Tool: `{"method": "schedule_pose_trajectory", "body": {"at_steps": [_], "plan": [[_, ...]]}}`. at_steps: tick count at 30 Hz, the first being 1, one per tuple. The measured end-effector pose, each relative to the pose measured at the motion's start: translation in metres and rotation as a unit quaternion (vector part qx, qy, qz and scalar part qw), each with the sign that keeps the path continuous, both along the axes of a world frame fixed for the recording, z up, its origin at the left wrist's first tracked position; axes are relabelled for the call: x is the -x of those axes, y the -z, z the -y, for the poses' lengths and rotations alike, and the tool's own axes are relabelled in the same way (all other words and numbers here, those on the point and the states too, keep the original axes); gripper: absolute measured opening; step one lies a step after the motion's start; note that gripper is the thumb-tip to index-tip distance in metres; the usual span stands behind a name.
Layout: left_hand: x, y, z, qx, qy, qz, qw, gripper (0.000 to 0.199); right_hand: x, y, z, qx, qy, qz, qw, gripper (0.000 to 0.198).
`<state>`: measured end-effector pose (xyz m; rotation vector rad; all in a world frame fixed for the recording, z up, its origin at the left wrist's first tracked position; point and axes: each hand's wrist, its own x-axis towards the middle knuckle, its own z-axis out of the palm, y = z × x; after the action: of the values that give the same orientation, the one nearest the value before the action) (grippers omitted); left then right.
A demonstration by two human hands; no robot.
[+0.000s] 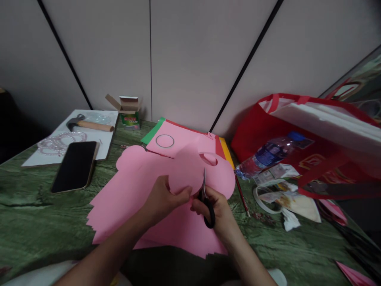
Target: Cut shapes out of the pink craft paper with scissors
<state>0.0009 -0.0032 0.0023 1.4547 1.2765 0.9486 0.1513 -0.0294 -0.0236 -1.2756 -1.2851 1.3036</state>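
My left hand (pixel 166 198) pinches the lower edge of a round piece of pink paper (pixel 184 171), thumb on top. In my right hand (pixel 218 206) is a pair of scissors (pixel 208 210) with black handles, its blades pointing away from me along the right edge of the round piece. A curled pink strip with a gap stands just beyond the blade tips. Under both hands spreads a stack of pink paper (pixel 125 198) with stepped, jagged edges. Behind it lie more coloured sheets, and a dark ring outline (pixel 165 141) shows on the pink one.
At left are a phone (pixel 76 167), a hammer (pixel 92 125) on a white sheet (pixel 102 149), beads (pixel 62 143) and an open small box (pixel 130 119). To the right are a pencil (pixel 242 196), a plastic bottle (pixel 268 155), a tape roll (pixel 257 198) and a red bag (pixel 247 123).
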Motion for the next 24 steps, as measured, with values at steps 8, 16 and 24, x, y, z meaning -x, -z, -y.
{"method": "schedule_pose_trajectory", "body": {"at_steps": [8, 16, 24], "plan": [[-0.0007, -0.0031, 0.0009, -0.019, 0.006, 0.028, 0.999, 0.017, 0.0002, 0.0003, -0.0002, -0.002, -0.001, -0.012, 1.0, 0.027], [-0.0003, -0.0021, 0.0005, -0.026, 0.016, 0.032, 0.999, 0.014, 0.0003, -0.0003, -0.0005, 0.007, 0.007, -0.016, 1.0, 0.026], [0.0003, -0.0009, 0.0012, -0.017, 0.0, 0.031, 0.999, 0.013, 0.0007, -0.0011, -0.0007, 0.003, 0.006, -0.005, 1.0, 0.029]]}}
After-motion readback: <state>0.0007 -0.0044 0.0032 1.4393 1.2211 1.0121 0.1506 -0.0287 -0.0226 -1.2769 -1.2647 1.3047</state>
